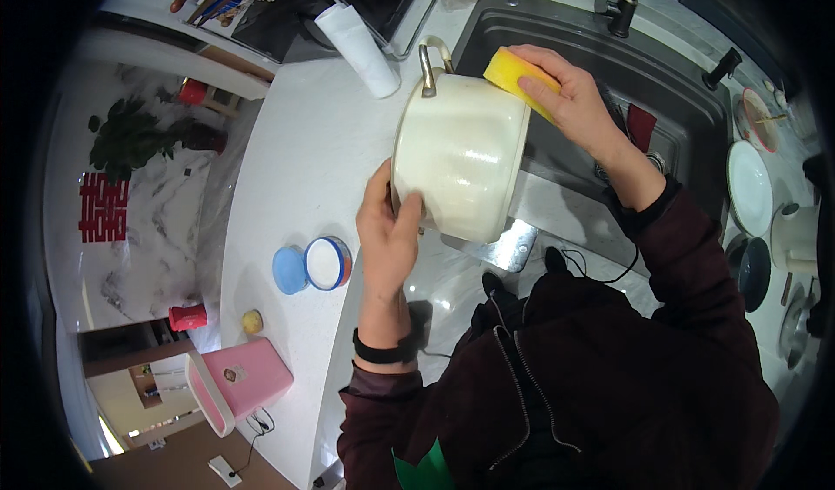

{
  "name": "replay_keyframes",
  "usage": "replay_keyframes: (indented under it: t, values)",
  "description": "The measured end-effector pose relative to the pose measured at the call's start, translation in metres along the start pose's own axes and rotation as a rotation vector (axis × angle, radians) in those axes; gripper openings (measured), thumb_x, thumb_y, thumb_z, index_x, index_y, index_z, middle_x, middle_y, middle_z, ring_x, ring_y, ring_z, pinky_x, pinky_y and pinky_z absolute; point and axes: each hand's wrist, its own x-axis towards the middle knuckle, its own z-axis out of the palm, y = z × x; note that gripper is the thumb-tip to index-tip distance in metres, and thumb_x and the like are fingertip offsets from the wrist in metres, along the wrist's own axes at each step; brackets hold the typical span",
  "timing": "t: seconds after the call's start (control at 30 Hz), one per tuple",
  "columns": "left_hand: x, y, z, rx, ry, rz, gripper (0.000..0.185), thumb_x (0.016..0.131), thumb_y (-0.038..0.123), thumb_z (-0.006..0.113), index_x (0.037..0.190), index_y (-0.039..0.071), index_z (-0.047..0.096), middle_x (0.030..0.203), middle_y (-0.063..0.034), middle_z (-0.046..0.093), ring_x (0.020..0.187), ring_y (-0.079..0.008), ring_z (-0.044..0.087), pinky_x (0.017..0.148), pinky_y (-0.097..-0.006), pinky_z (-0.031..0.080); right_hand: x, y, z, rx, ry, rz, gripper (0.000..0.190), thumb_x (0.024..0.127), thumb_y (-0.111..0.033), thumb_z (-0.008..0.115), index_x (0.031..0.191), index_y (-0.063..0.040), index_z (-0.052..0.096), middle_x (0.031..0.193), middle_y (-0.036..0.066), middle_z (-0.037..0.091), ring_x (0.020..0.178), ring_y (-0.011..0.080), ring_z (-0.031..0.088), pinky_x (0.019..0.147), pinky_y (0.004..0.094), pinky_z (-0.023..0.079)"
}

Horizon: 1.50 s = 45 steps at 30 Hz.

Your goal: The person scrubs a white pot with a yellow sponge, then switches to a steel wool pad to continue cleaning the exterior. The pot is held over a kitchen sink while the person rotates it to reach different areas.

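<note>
A cream-coloured cooking pot is held up, tilted on its side, between the counter and the sink. My left hand grips it at the lower left, thumb on the outer wall. At the top of the pot a metal loop handle sticks out, with nothing holding it. A yellow sponge is pinched in my right hand and rests against the pot's upper right edge. The inside of the pot faces away and is hidden.
The dark sink with its black faucet lies at upper right. A paper towel roll stands left of the pot. On the counter are an open tub, its blue lid and a pink bin. Plates line the right.
</note>
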Motion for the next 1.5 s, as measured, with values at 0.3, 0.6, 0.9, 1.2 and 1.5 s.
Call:
replay_keyframes:
  t: [0.3, 0.6, 0.9, 1.2, 1.5]
  values:
    - [0.021, -0.002, 0.025, 0.283, 0.218, 0.058, 0.051, 0.109, 0.032, 0.054, 0.072, -0.003, 0.057, 0.054, -0.0055, 0.046, 0.057, -0.0103, 0.037, 0.05, -0.0321, 0.037, -0.02, -0.104, 0.035, -0.504, -0.133, -0.504, 0.036, 0.085, -0.007, 0.068, 0.121, -0.006, 0.071, 0.134, 0.009, 0.065, 0.113, 0.0298, 0.061, 0.1, 0.0396, 0.047]
    - [-0.006, -0.007, 0.022, 0.358, 0.249, 0.247, 0.043, 0.109, 0.024, 0.055, 0.073, -0.001, 0.057, 0.055, -0.005, 0.045, 0.054, -0.0088, 0.038, 0.047, -0.0307, 0.033, 0.004, -0.073, 0.028, -0.484, -0.085, -0.278, 0.028, 0.089, -0.006, 0.06, 0.111, -0.012, 0.076, 0.121, 0.002, 0.072, 0.098, 0.0283, 0.061, 0.093, 0.0388, 0.051]
    - [-0.013, -0.011, 0.016, 0.406, 0.301, 0.281, 0.04, 0.108, 0.02, 0.054, 0.074, -0.001, 0.057, 0.055, -0.0083, 0.045, 0.052, -0.0108, 0.038, 0.047, -0.0315, 0.034, -0.007, -0.092, 0.032, -0.515, -0.074, -0.241, 0.03, 0.082, 0.001, 0.062, 0.107, -0.007, 0.075, 0.121, 0.005, 0.071, 0.099, 0.0283, 0.06, 0.094, 0.0368, 0.05]
    - [-0.015, -0.014, 0.018, 0.377, 0.31, 0.316, 0.04, 0.108, 0.02, 0.054, 0.074, -0.001, 0.058, 0.055, -0.0083, 0.044, 0.053, -0.0109, 0.036, 0.048, -0.0322, 0.033, -0.003, -0.1, 0.028, -0.466, -0.101, -0.209, 0.024, 0.081, -0.004, 0.067, 0.101, -0.012, 0.077, 0.113, 0.001, 0.074, 0.101, 0.0267, 0.062, 0.092, 0.0406, 0.051]
    - [-0.015, -0.011, 0.019, 0.315, 0.341, 0.172, 0.046, 0.108, 0.028, 0.056, 0.072, -0.001, 0.057, 0.055, -0.0074, 0.047, 0.054, -0.0107, 0.04, 0.049, -0.033, 0.036, 0.001, -0.087, 0.027, -0.483, -0.103, -0.251, 0.026, 0.087, -0.005, 0.064, 0.111, -0.007, 0.075, 0.117, 0.004, 0.074, 0.097, 0.0274, 0.063, 0.089, 0.0391, 0.052]
